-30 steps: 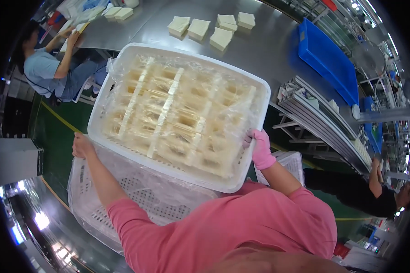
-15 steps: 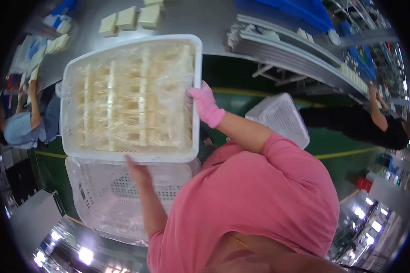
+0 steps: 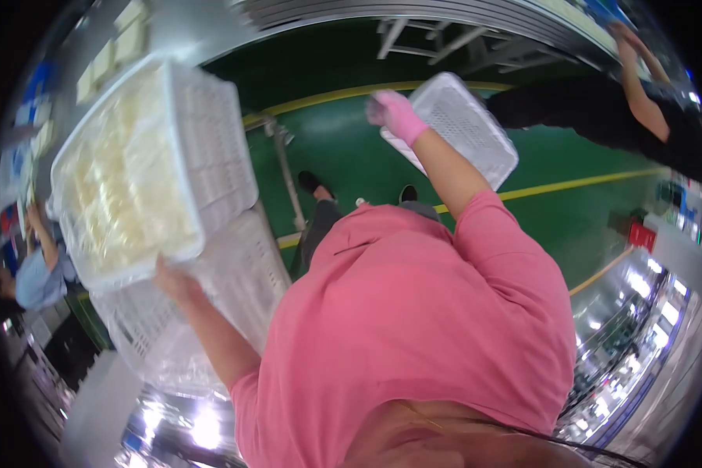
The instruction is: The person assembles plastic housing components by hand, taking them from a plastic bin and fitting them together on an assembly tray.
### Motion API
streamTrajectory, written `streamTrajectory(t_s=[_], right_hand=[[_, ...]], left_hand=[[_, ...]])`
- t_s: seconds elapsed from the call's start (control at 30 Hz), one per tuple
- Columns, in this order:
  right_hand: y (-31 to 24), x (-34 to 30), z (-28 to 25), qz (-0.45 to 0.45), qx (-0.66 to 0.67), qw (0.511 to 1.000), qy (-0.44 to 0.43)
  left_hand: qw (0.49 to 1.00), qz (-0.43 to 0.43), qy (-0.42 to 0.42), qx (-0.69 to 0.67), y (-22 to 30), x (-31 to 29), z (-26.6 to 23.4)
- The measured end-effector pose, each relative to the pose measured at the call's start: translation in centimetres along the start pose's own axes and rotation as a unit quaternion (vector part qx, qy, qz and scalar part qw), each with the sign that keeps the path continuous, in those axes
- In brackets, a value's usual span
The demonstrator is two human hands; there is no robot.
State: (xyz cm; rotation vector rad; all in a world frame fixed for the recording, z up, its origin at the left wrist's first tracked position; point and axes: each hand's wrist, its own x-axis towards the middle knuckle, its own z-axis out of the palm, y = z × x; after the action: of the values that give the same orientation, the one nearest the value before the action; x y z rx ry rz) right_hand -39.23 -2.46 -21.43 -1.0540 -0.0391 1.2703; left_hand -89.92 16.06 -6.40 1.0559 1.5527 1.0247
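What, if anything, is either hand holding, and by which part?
The left hand is at the near rim of the filled white basket; whether it grips or only touches cannot be told. Nothing shows held in the right hand.

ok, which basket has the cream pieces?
The upper left basket, by the bare left hand: cream pieces show inside. The lower left basket and right basket show none.

Co-worker in black [image 3: 577,109] stretched across the upper right, another in light blue [image 3: 43,277] way over at the left edge. Green floor [image 3: 327,132] with yellow lines [image 3: 554,189] through the middle, pale metal legs [image 3: 460,45] up top, red box [image 3: 641,235] far right, and kinda boxy grey cabinet [image 3: 105,402] lower left.
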Motion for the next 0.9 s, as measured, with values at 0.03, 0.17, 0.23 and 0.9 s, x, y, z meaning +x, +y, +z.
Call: streamTrajectory(t_s=[0.03, 0.17, 0.23, 0.9], right_hand=[[0.8, -2.1, -6.0, -0.037, -0.163, 0.979, 0.12], [8.5, -13.3, -35.7, -0.118, -0.524, 0.795, 0.28], [8.8, -17.5, -37.1, 0.101, -0.359, 0.773, 0.513], [15.7, -22.0, -58.2, 0.064, -0.07, 0.849, 0.519]], left_hand=[[0.986, 0.075, 0.113, 0.1, 3.0, -3.4, 4.1], [0.842, 0.437, 0.075, 0.307, 5.1, -14.8, 16.8], [0.841, 0.423, -0.076, 0.33, 0.2, -19.6, 19.2], [0.725, -0.072, -0.314, 0.609, -33.7, -25.7, 7.6]])
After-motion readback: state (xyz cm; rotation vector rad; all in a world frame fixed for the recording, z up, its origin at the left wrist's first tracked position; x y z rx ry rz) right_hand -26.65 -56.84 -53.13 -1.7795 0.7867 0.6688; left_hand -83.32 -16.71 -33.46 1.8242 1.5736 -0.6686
